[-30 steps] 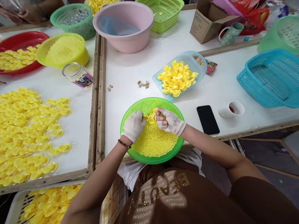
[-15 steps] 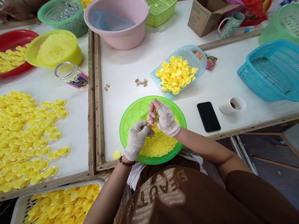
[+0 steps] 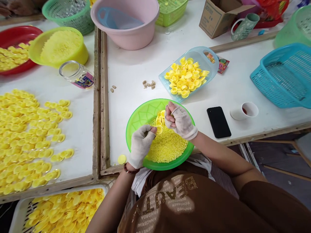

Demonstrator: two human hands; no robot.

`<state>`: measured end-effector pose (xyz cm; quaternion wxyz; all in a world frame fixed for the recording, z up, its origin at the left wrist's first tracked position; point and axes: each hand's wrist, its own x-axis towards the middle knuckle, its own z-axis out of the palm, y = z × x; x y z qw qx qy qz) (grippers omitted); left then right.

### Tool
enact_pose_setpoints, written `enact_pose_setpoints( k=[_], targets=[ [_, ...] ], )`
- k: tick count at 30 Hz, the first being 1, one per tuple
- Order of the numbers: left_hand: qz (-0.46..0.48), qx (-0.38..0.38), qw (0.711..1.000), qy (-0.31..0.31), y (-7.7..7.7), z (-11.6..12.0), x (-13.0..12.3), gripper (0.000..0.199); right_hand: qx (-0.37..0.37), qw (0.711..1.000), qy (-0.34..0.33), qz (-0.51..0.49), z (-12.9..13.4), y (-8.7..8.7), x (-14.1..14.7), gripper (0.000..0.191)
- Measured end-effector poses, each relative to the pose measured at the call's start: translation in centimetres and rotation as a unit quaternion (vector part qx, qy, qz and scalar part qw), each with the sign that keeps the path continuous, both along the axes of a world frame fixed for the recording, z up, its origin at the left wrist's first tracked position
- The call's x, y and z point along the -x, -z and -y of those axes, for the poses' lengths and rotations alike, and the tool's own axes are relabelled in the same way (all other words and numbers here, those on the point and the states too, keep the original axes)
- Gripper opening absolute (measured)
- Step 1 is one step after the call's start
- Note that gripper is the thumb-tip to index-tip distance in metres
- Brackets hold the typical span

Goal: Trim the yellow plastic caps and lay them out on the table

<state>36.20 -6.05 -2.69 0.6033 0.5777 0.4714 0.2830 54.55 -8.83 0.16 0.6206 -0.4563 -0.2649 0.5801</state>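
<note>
Soft brightness covers the counter (image 3: 126,69) around the green bowl (image 3: 138,117); the floor (image 3: 279,163) to its lower right is dim. Shadows mottle the shirt (image 3: 213,202) below the bowl. Edges look stretched.

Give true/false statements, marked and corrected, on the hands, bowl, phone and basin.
The left hand and right hand wear gloves. True.
The gloves cover every fingertip. False: bare fingertips show on the right hand.
The green bowl holds yellow pellets. True.
The phone lies left of the bowl. False: the phone lies right of it.
The pink basin holds a red scoop. False: the scoop in the pink basin is blue.
</note>
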Motion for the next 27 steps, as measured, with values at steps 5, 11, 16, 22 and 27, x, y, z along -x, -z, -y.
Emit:
enact_pose_setpoints(
  k=[5, 11, 16, 22, 27],
  targets=[
    [0.048, 0.031, 0.998, -0.009, 0.2, -0.5, 0.3, 0.029, -0.074, 0.886, -0.067, 0.453, 1.8, 1.6, -0.9, 0.017],
    [0.010, -0.007, 1.000, 0.002, -0.7, -0.1, 0.2, 0.025, -0.063, 0.897, -0.161, 0.407, 1.9, 2.1, -0.5, 0.016],
    [0.031, 0.054, 0.998, 0.009, -0.1, -0.2, 1.2, 0.031, -0.048, 0.941, -0.209, 0.260, 2.0, 1.9, -1.4, 0.014],
    [0.029, 0.082, 0.996, -0.001, -1.5, 0.3, 1.3, 0.033, -0.057, 0.883, -0.219, 0.411, 2.6, 1.2, -2.0, 0.012],
    [-0.024, -0.037, 0.994, -0.103, -3.4, -1.8, 6.6, 0.033, -0.056, 0.767, -0.265, 0.581, 3.1, 2.4, -3.0, 0.018]
  ],
)
